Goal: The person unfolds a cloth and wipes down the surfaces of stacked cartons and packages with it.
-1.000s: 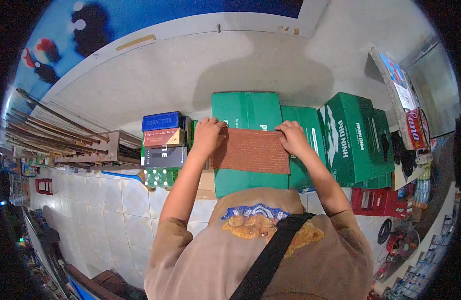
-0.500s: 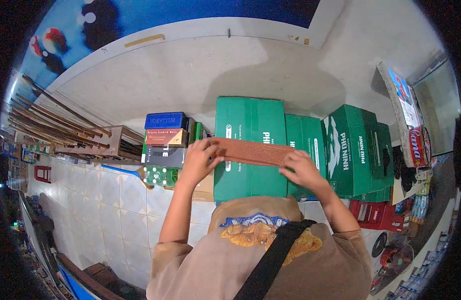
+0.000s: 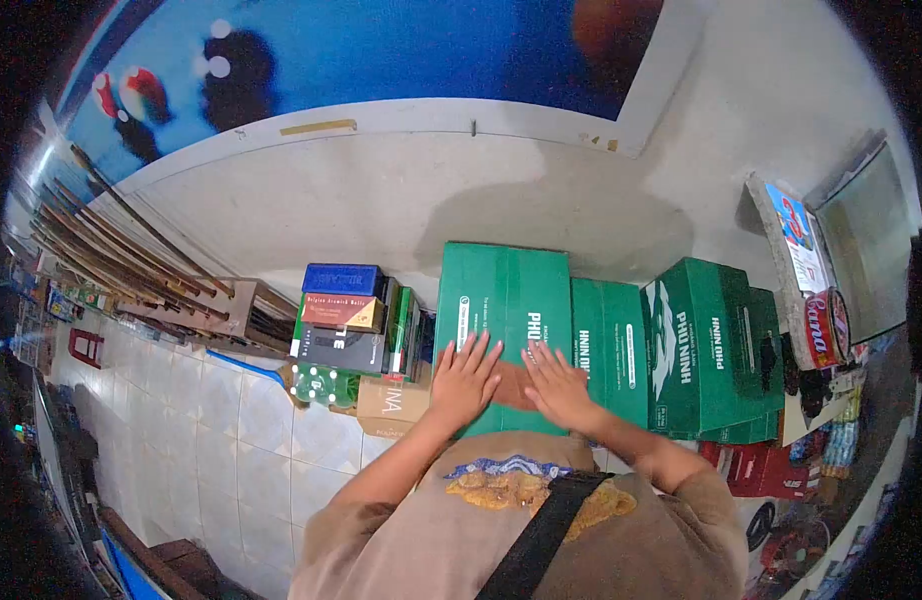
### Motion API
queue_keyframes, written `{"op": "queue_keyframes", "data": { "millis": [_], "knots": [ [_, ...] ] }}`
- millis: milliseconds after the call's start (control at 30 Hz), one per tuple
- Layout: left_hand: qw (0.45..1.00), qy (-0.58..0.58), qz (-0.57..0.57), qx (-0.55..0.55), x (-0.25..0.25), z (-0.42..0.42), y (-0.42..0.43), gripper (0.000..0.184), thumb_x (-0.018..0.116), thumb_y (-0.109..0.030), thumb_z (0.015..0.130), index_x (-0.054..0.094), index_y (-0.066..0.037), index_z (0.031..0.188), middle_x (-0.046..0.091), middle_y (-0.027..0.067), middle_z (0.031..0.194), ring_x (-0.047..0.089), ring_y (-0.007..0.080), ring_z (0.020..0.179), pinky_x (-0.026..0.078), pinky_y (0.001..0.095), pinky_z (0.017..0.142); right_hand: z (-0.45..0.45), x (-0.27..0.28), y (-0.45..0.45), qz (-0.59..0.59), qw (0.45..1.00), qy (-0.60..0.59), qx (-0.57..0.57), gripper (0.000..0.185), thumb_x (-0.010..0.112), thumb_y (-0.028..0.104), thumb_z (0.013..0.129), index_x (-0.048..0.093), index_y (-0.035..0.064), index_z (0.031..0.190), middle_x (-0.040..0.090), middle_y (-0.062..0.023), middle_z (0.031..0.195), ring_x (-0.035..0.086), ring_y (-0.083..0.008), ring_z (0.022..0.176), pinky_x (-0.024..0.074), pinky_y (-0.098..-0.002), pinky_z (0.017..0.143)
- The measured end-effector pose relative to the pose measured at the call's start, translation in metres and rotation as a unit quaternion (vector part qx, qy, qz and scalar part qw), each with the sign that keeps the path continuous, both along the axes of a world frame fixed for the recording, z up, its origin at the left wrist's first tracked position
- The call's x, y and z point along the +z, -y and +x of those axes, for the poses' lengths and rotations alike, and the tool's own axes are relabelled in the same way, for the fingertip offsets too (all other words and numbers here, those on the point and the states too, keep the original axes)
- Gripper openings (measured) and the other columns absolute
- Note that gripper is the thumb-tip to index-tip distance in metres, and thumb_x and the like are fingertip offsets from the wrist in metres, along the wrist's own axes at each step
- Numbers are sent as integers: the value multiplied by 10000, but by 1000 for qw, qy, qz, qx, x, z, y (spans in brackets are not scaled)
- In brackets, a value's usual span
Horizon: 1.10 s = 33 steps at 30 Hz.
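A folded reddish-brown cloth (image 3: 513, 386) lies on top of a tall green cardboard box (image 3: 506, 290), partly covered by my hands. My left hand (image 3: 465, 382) rests flat over the cloth's left end, fingers spread. Over its right end, my right hand (image 3: 559, 386) lies flat too, its fingers stretched out. Between the two hands only the middle of the cloth shows.
More green boxes (image 3: 681, 350) stand to the right, beside a wall ledge with a red can (image 3: 826, 328). At left are a blue box (image 3: 341, 278) on stacked cartons, green bottles (image 3: 326, 385) and a rack of billiard cues (image 3: 146, 260).
Half a second ago both hands held the cloth stretched by its ends above the box. Now it is down on the box, and the hands have moved closer together, opened flat on it.
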<state>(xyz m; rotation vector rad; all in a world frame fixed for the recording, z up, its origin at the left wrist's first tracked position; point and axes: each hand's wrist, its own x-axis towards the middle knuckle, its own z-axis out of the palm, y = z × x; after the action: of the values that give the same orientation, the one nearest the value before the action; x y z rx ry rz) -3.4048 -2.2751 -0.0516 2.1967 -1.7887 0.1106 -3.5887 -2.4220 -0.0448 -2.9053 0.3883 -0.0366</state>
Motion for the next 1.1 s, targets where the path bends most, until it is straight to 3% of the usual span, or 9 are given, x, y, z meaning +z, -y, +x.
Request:
{"op": "queue_keyframes", "data": {
  "millis": [200,267,467,600,633,667,767,933,1100],
  "knots": [
    [980,37,-82,180,-17,63,148,584,448,-370,998,354,-132,1523,327,146,1578,319,319,1444,238,539,1158,117,-20,94,-76,969,135,-192,618,436,270,990,292,-57,1494,253,-248,1580,249,-387,1466,200,-516,1192],
    [986,13,-96,138,-17,49,136,597,461,-353,986,353,-103,1517,334,162,1569,321,323,1442,229,543,1161,124,-32,89,-86,954,156,-241,607,434,254,986,307,-71,1482,272,-251,1571,260,-401,1458,203,-516,1192],
    [995,9,42,-95,-9,-11,-20,628,468,-417,980,368,-100,1513,356,107,1572,301,269,1462,209,506,1176,-9,4,-16,38,998,-4,-39,684,503,269,943,278,-45,1507,246,-218,1595,240,-376,1477,185,-490,1206],
    [991,6,65,-118,4,2,15,594,449,-389,994,390,-87,1502,355,101,1573,293,271,1463,193,514,1184,36,-10,19,4,996,-84,-41,684,482,265,950,253,-46,1515,235,-216,1600,239,-377,1477,189,-489,1205],
    [995,69,22,-70,-17,13,45,578,434,-356,998,391,-66,1495,360,114,1567,297,276,1458,188,515,1185,62,-11,36,32,993,6,-113,642,455,236,957,279,-51,1504,234,-228,1597,258,-379,1467,204,-491,1199],
    [998,70,-5,7,-17,26,77,573,416,-331,1002,374,-49,1499,361,130,1564,291,285,1462,183,516,1186,86,-29,57,-88,981,66,-159,619,443,214,964,286,-55,1500,238,-234,1594,268,-380,1460,219,-494,1190],
    [980,-13,-75,185,-3,48,137,584,427,-300,992,347,-31,1504,355,151,1563,296,319,1460,205,530,1178,137,-27,78,-99,915,176,-351,653,468,264,967,279,-58,1503,255,-230,1588,264,-385,1459,224,-504,1180],
    [992,-90,1,-83,-4,12,41,606,475,-281,973,337,-42,1513,359,144,1562,318,326,1450,262,514,1166,48,-18,18,-126,989,-11,-80,684,498,328,972,284,-36,1510,259,-210,1591,250,-380,1468,207,-523,1181],
    [991,-45,92,-91,10,-3,-2,571,447,-307,1000,346,-102,1523,351,118,1572,317,282,1457,223,498,1185,6,-3,5,-8,999,36,1,687,535,329,949,321,-20,1501,254,-199,1596,250,-370,1471,225,-530,1175]
  ]
}}
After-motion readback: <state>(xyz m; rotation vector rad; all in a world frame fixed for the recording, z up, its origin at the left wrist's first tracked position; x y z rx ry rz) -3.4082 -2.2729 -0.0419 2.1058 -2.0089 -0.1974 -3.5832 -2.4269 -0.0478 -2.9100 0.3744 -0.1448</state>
